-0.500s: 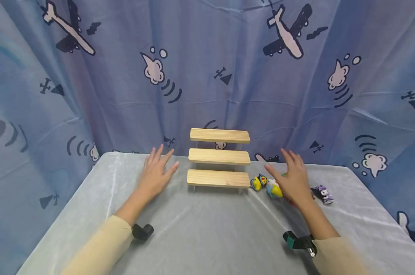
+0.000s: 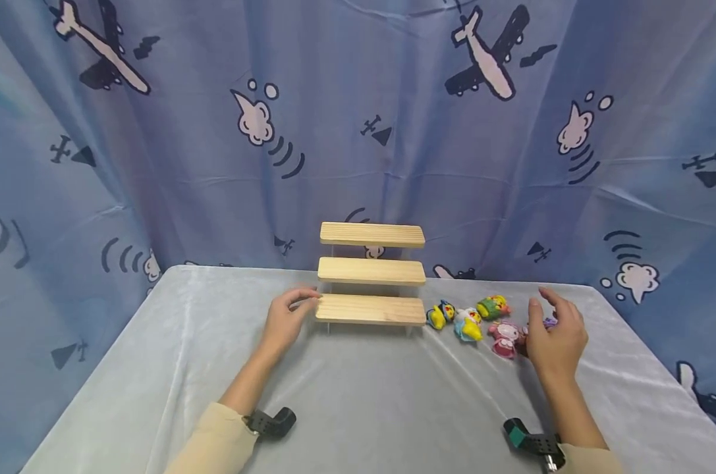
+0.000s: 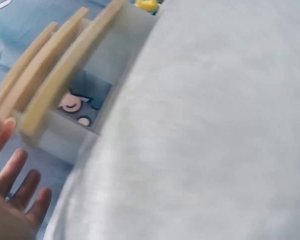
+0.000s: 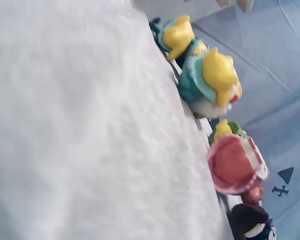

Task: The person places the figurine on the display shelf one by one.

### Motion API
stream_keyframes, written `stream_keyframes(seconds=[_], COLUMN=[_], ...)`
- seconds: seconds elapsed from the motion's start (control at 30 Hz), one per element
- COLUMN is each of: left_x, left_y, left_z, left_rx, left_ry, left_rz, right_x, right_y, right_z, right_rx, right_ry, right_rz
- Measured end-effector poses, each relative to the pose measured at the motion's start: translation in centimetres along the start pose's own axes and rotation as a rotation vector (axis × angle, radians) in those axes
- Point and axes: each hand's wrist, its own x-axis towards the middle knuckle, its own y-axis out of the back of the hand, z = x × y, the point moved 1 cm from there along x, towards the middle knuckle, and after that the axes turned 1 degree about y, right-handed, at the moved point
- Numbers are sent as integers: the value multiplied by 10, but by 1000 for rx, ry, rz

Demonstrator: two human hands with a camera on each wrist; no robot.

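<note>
A three-step wooden display rack (image 2: 371, 270) with clear supports stands at the back of the table. My left hand (image 2: 285, 319) is at the left end of its lowest step, fingers loosely bent and fingertips right at the board's edge. In the left wrist view the fingers (image 3: 26, 190) are spread beside the board ends. My right hand (image 2: 556, 339), thumb and fingers apart, is over the right end of a group of small figurines, partly hiding a purple figurine (image 2: 549, 322). Beside it lies a pink figurine (image 2: 504, 339), also seen in the right wrist view.
Between the rack and the right hand lie a blue-and-yellow figurine (image 2: 439, 315), a white-and-yellow figurine (image 2: 468, 324) and a green figurine (image 2: 493, 307). A pale cloth covers the table (image 2: 381, 395). Behind it hangs a blue curtain (image 2: 334, 178) with airplane prints.
My left hand has moved right to the rack's lowest step, its fingers bending. The right hand has shifted right and nearer, uncovering the green and pink figurines. The view has shifted slightly.
</note>
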Motion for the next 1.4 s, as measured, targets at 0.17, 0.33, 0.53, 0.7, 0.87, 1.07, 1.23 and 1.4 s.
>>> stream_keyframes(seconds=[0.17,0.33,0.53,0.7,0.87,1.07,1.23,1.4], left_x=[-9,-12,-8,-5,-5,-6,-6,-5], left_y=[4,4,-1,-4,-8,-9,-9,-10], left_z=[-14,-21,-20,-19,-20,-21,-22,-25], left_rx=[7,4,-11,-7,-20,-15,-12,-18], left_ry=[-11,-29,-39,-39,-51,-46,-53,-56], left_rz=[-131,-184,-177,-184,-190,-182,-184,-182], right_x=[-1,0,4,2,0,-4,-5,-6], right_y=[-1,8,16,14,11,6,2,2], right_z=[6,15,41,67,74,72,72,72], right_rx=[26,30,111,66,-119,-210,-268,-283], right_ry=[-80,-148,-315,-486,-483,-389,-359,-356], right_rz=[12,69,76,-9,-181,-250,-310,-339])
